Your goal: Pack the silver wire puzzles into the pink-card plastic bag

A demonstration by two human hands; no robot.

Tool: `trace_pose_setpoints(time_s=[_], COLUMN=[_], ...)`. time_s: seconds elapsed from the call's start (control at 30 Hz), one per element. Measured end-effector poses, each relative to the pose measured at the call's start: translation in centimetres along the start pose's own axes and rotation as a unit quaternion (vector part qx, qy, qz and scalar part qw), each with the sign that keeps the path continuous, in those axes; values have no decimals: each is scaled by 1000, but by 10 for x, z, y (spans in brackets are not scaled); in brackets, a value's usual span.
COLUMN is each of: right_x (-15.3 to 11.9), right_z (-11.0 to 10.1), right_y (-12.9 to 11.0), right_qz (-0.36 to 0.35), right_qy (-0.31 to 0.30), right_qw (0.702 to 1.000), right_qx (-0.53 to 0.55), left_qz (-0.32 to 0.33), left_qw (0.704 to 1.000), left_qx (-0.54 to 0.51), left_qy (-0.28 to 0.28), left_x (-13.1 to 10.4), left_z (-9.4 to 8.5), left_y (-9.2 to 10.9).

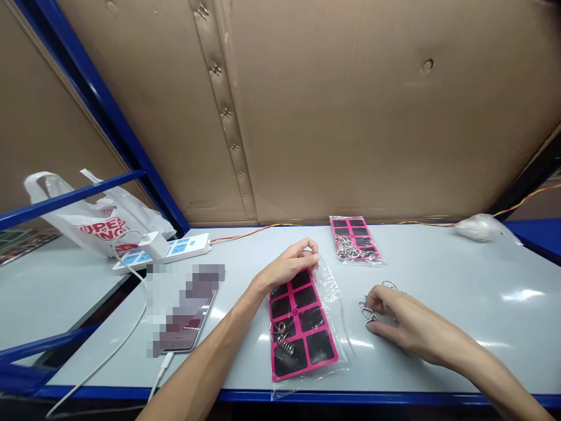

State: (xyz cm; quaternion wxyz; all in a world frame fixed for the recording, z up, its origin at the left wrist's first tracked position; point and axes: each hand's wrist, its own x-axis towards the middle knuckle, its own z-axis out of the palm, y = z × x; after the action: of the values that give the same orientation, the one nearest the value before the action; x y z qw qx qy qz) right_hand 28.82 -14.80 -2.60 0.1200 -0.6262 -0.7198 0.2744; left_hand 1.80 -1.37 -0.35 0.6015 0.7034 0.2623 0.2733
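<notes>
My left hand point(291, 264) pinches the upper end of a clear plastic bag point(331, 286). Inside the bag lies a pink card with black squares point(295, 336), with a few metal rings and a coil point(284, 342) over its lower left part. To the right, my right hand point(388, 313) is curled low over the table with its fingers around some silver wire pieces point(368, 311). Part of the wire shows beyond the fingertips and behind the hand; the rest is hidden. Farther back lies a second bagged pink card point(363, 234) with silver metal pieces point(348, 248) on it.
On the left are a phone point(188, 321) with a white cable point(163, 368), a white power strip point(186, 247) with a plugged-in charger point(154, 245), and a white plastic bag point(105, 222). A small clear bag point(480, 228) sits at the back right. Cardboard point(350, 117) stands behind the table.
</notes>
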Motion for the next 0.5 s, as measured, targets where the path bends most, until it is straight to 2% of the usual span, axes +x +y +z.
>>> trace_pose_setpoints(time_s=[0.33, 0.5], right_x=[1, 6], right_z=[0, 6], right_y=[-8, -6], right_qz=[26, -1], right_qy=[-31, -20], right_qw=[999, 1000], right_qx=[-2, 20], left_qz=[6, 3], left_qw=[1000, 1000], left_qx=[5, -4], left_qy=[-2, -3], left_x=[0, 0], left_z=[-1, 0], left_y=[0, 1])
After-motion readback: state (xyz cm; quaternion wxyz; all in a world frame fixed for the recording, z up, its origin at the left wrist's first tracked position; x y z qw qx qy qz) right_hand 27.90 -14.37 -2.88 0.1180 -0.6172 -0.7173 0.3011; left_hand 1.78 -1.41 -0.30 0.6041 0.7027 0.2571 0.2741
